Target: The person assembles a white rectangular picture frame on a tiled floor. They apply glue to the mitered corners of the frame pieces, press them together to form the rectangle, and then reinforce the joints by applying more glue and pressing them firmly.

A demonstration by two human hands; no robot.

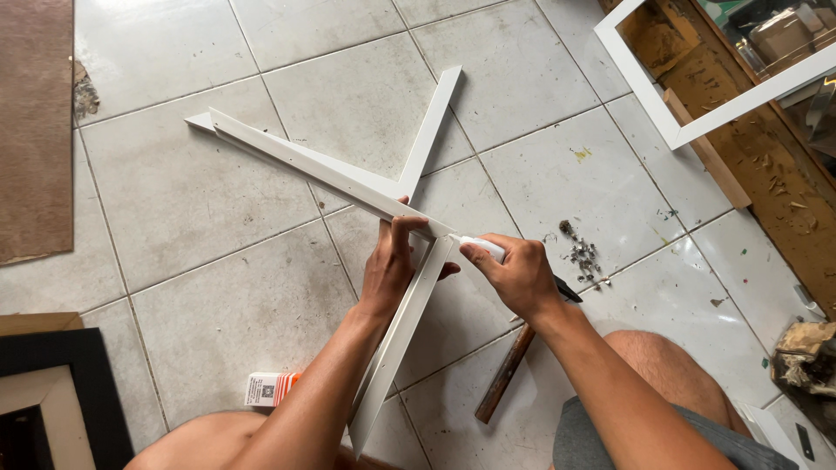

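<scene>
The tiled floor [218, 305] fills almost the whole frame, pale grey with dark joints. At the left edge, in the upper part, lies a brown mat [35, 130]. In the upper right corner a white frame [649, 96] rests over a wooden board [766, 174] that is covered with chips and dust. In the lower left corner is a part of a black frame [87, 392].

In the centre are the white moulding strips [331, 174]. One V-shaped pair lies flat on the tiles, and another pair is held above it, meeting at a corner in the middle of the frame. From this corner one strip runs to the upper left and the other runs down to the bottom centre.

The left hand [390, 261] is closed around the joined corner, thumb on top, pressing the two strips together. The right hand [521, 277] is just right of the corner, fingers wrapped firmly around a white tube [482, 246], and its tip touches the corner joint.

Under the right forearm a brown wooden handle [503, 376] lies on the floor. Near the bottom, left of the lower strip, is a small white and orange box [270, 388]. To the right of the right hand is a little heap of metal scraps [582, 254].
</scene>
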